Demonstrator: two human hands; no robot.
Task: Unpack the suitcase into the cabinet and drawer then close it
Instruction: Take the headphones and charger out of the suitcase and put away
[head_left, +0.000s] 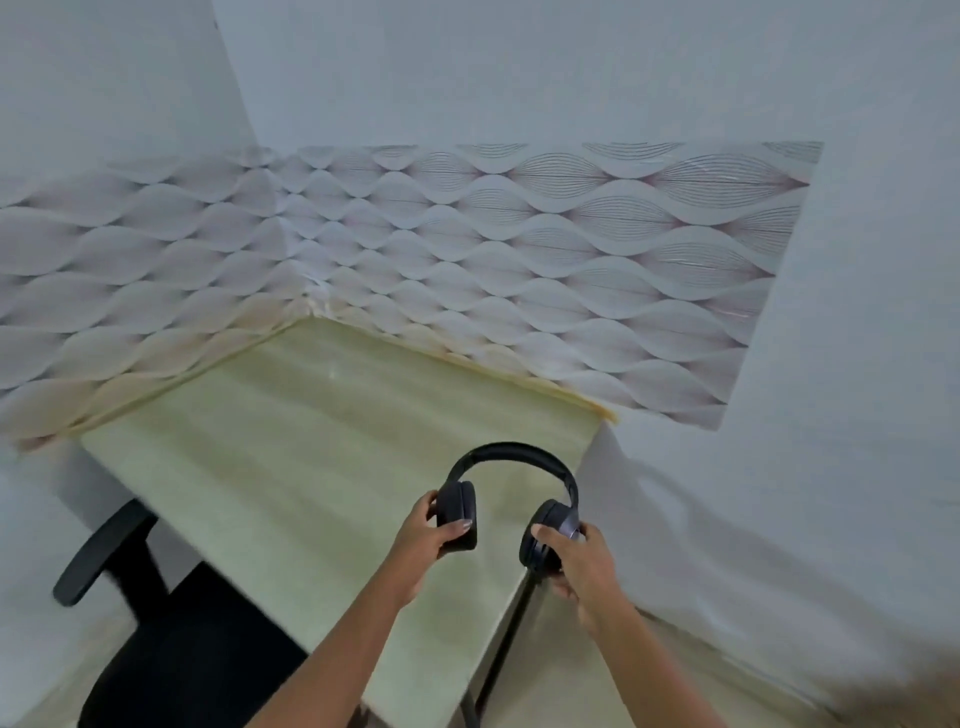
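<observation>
Both left hand (423, 543) and right hand (584, 564) grip black over-ear headphones (511, 451) over the pale tabletop's (291, 467) right edge — a loose hold risks a drop.

Finding: a small office or study corner in a plain room.

Evidence:
- A desk (311, 441) with a pale wood-grain top is set into the corner, its back and left edges against the walls.
- A slim black metal leg (506, 639) shows under the desk's right side.
- A black office chair (197, 649) with a padded armrest (98, 551) stands at the desk's near left.
- A band of wave-patterned wallpaper (467, 249) lines both walls directly above the desk top, with plain white wall (519, 67) above it.
- Black over-ear headphones (511, 451) are above the desk's right edge, in keeping with desk work.
</observation>
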